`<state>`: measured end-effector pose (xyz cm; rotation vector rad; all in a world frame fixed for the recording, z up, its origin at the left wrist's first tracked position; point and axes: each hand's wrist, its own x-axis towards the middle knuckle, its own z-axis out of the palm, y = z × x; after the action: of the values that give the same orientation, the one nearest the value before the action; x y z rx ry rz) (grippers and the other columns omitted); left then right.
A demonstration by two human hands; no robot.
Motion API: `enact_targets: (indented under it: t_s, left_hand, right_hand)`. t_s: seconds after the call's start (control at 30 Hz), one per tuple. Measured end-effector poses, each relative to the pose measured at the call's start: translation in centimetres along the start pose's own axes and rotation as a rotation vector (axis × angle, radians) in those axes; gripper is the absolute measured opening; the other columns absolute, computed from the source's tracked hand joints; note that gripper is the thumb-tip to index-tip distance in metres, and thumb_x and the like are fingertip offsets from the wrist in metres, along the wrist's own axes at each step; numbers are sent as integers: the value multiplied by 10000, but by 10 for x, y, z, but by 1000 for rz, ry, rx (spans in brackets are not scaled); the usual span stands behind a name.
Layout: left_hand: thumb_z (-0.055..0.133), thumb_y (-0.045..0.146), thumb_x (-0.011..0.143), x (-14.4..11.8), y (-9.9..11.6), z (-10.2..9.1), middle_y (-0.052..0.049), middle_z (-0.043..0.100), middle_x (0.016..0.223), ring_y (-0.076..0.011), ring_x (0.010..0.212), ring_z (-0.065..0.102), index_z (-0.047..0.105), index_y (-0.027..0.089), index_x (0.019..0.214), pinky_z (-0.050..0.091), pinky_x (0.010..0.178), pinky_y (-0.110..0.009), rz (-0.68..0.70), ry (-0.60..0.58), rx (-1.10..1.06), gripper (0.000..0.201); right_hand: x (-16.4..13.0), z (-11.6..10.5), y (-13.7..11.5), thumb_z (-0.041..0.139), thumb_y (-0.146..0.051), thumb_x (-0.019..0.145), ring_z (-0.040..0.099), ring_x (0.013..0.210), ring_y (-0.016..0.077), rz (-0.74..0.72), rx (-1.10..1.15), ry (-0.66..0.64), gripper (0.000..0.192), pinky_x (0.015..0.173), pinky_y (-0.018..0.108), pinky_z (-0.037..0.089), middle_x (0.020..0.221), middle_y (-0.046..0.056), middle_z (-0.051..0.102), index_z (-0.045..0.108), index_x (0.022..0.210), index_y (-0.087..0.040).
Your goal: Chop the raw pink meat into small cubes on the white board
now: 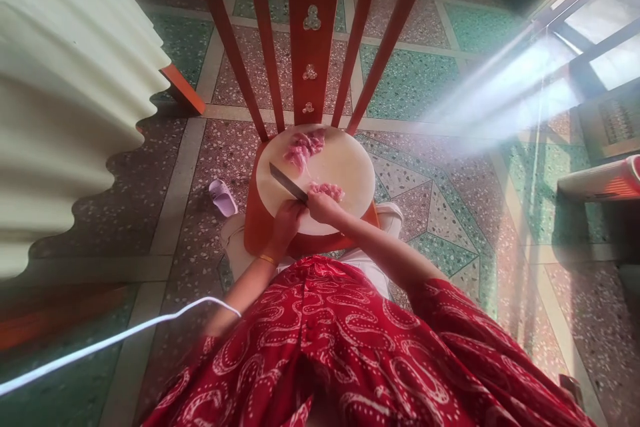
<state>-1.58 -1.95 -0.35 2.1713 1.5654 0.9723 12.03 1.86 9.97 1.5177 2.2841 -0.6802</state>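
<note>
A knife (287,181) with a broad dark blade is gripped in my right hand (323,207), its blade pointing to the far left over the round pale cutting board (355,163). My left hand (290,217) is at the board's near edge, just below the blade and close to the right hand. Its fingers look drawn together; what they hold, if anything, is hidden. Raw pink meat (303,150) lies in a larger heap on the far left part of the board. Small cut pieces of meat (333,192) sit beyond my right hand, partly covered by it.
The board rests on a red-brown wooden chair (253,227) with a slatted back. A lilac slipper (223,197) lies on the tiled floor to the left. A pale scalloped cloth (65,100) hangs at the left. A white cord (125,333) crosses the lower left. A ribbed bin (600,177) stands right.
</note>
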Motion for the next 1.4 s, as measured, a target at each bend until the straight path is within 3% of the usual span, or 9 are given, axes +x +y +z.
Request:
enact_targets:
  t_s: [0.2,0.33,0.43,0.67,0.8,0.93,1.17,1.3,1.4]
  left_hand:
    - [451,246,883,5,3,-7,-77,617,870,-216,855,549,631,196,866,457,768,-359,11,-18,138,188]
    - [415,196,869,26,6,3,-87,618,781,-221,750,554,632,177,880,441,688,-351,-59,-56,236,218]
    - [416,191,855,49,11,10,-77,647,829,-203,762,580,624,176,886,455,726,-338,-43,-106,94,211]
    - [511,231,810,110,-5,-5,-81,645,887,-193,786,595,578,169,933,460,710,-305,-240,58,18,153]
    - [645,231,716,137,-15,2,-117,628,1002,-234,927,589,537,166,1018,453,767,-320,-249,87,8,327]
    - [590,252,780,149,-15,3,-90,630,969,-192,906,597,542,180,974,457,752,-284,-403,93,-237,212]
    - [583,311,746,122,-9,-44,-48,640,905,-95,641,577,530,170,1100,427,530,-193,-661,-78,-785,385]
    - [492,208,753,71,1,-35,-62,643,978,-149,818,606,556,170,1100,500,683,-273,-472,-83,-615,355]
    - [449,100,707,31,8,-18,-68,647,998,-196,952,580,611,175,1025,476,871,-365,-188,-198,-322,364]
  right_hand:
    - [-43,10,33,433,-120,852,649,852,196,-6,55,6,374,654,232,448,970,111,663,441,1224,-156]
    - [-72,11,67,396,-146,877,652,772,204,193,-5,65,273,608,247,416,860,94,676,488,1133,-160]
    - [-79,10,81,352,-191,917,649,763,198,257,9,158,207,586,244,387,848,99,675,506,1049,-152]
    - [-93,19,76,426,-245,909,643,727,172,165,109,95,149,540,226,337,826,83,677,529,980,-164]
    - [-88,25,68,442,-278,907,640,726,173,118,178,43,164,533,221,331,821,78,677,555,952,-167]
    - [-77,26,75,409,-260,918,631,709,174,191,217,82,193,549,226,344,825,91,675,568,954,-158]
    - [-74,29,87,424,-223,909,623,700,158,181,257,92,176,563,216,353,845,101,681,567,970,-142]
    - [-76,27,81,412,-272,925,637,749,184,231,192,60,200,596,229,375,864,115,679,551,1002,-150]
    - [-79,24,75,443,-266,910,646,787,198,234,129,28,184,608,232,388,879,115,679,531,1028,-156]
